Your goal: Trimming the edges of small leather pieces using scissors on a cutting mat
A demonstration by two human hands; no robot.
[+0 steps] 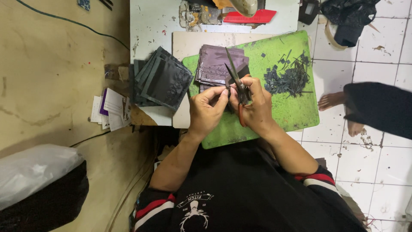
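The right hand (257, 107) gripped a pair of long-bladed steel scissors with orange-red handles (237, 83), its fingers closed through the handle loops; the blades stood partly open, their long axis running up and away from the person, tips pointing toward the far edge of the bright green plastic cutting board (296, 111). The left hand (206, 109) lay just left of the scissors, thumb and forefinger pinched shut on a small dark piece of sheet material (228, 89), held touching the blades near the pivot. The piece was largely hidden by the fingers, so its shape could not be told. Both hands met over the board's near-left part. A stack of purple-grey square sheets (216, 64) lay on the board beyond the hands; dark offcut strips (289, 77) lay to the right of them
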